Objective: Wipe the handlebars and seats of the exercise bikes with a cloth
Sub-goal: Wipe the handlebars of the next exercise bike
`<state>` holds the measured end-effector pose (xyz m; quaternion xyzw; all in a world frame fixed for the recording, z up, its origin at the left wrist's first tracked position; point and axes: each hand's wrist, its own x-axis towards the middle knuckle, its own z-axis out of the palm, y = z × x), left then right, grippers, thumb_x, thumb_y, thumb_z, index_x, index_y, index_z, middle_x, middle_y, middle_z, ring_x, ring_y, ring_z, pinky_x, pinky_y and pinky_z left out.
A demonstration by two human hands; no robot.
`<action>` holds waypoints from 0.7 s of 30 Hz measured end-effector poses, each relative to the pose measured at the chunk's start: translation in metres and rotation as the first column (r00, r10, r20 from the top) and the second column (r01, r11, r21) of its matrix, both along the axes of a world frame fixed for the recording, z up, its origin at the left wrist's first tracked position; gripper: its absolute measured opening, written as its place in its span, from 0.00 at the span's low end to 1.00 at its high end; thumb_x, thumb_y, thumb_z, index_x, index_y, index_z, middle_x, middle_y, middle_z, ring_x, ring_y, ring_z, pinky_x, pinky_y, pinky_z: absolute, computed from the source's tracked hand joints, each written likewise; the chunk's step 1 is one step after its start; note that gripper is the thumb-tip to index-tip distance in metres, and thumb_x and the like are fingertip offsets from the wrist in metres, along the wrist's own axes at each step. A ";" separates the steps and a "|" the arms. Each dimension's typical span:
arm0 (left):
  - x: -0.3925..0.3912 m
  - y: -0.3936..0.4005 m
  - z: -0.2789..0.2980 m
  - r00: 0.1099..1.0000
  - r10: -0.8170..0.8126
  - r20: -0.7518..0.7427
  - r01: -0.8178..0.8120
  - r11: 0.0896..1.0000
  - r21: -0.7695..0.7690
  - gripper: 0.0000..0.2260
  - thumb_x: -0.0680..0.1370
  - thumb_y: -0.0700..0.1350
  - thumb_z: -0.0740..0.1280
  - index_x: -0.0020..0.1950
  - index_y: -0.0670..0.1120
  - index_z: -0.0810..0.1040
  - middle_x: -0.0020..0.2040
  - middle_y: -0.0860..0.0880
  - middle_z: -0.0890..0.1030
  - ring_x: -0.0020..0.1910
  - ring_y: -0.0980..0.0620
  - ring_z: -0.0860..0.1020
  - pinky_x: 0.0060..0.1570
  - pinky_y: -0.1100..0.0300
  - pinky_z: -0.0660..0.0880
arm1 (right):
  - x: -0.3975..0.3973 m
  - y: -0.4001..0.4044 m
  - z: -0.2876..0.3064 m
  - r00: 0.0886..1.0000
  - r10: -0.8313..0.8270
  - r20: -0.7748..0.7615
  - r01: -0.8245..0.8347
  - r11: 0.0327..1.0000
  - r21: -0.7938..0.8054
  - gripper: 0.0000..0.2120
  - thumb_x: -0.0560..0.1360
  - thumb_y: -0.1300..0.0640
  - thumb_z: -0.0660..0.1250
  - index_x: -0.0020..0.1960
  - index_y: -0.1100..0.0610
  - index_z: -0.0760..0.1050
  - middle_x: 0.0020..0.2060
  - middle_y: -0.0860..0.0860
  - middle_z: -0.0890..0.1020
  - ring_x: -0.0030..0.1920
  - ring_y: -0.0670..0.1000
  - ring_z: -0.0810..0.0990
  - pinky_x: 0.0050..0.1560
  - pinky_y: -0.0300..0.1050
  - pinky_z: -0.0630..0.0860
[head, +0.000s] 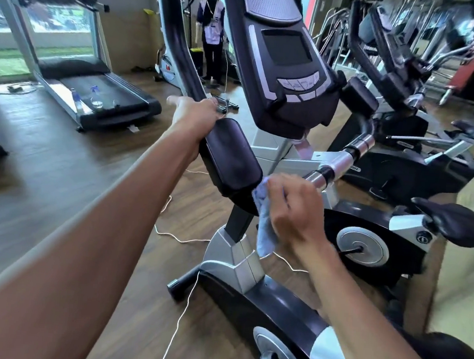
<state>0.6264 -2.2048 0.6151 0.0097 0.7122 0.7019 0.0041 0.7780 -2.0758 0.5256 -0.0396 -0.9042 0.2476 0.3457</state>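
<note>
We stand at the bike [261, 158] right in front of us. Our left hand [194, 114] holds its handlebar [181, 55] at eleven o'clock. Our right hand [293, 213] presses a cloth [264, 231] just under the arm pad [231, 155]. A treadmill [75, 77] sits at ten o'clock. Another bike [408, 132] is at two o'clock. A person [212, 32] stands behind, at twelve o'clock.

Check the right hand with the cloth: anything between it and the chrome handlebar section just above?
Nothing visible. The right hand grips the blue cloth at the lower end of the handlebar; the bar runs up bare from there. The left hand holds the opposite bar.
</note>
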 end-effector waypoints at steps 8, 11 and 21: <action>0.004 -0.001 0.002 0.999 -0.006 0.036 0.006 1.000 0.007 0.17 0.83 0.47 0.66 0.61 0.44 0.58 0.45 0.49 0.74 0.40 0.53 0.76 0.35 0.58 0.73 | 0.003 -0.011 -0.005 0.996 -0.050 -0.077 0.049 0.999 -0.013 0.18 0.78 0.48 0.47 0.32 0.51 0.65 0.32 0.57 0.79 0.35 0.58 0.73 0.37 0.51 0.63; 0.002 0.000 0.002 0.999 -0.005 0.043 0.005 1.000 0.001 0.21 0.83 0.47 0.66 0.68 0.42 0.58 0.45 0.49 0.75 0.42 0.51 0.77 0.44 0.54 0.76 | -0.004 -0.001 0.004 1.000 -0.026 -0.007 0.026 0.999 -0.019 0.18 0.76 0.47 0.47 0.30 0.52 0.60 0.27 0.54 0.74 0.34 0.60 0.72 0.36 0.50 0.59; 0.000 -0.003 0.002 0.999 -0.017 0.049 0.018 1.000 -0.016 0.25 0.83 0.48 0.67 0.72 0.41 0.57 0.49 0.48 0.77 0.46 0.52 0.78 0.51 0.52 0.78 | -0.005 -0.001 0.003 0.994 -0.043 -0.099 0.040 0.999 -0.030 0.18 0.81 0.47 0.54 0.54 0.55 0.79 0.48 0.51 0.84 0.50 0.56 0.80 0.51 0.51 0.73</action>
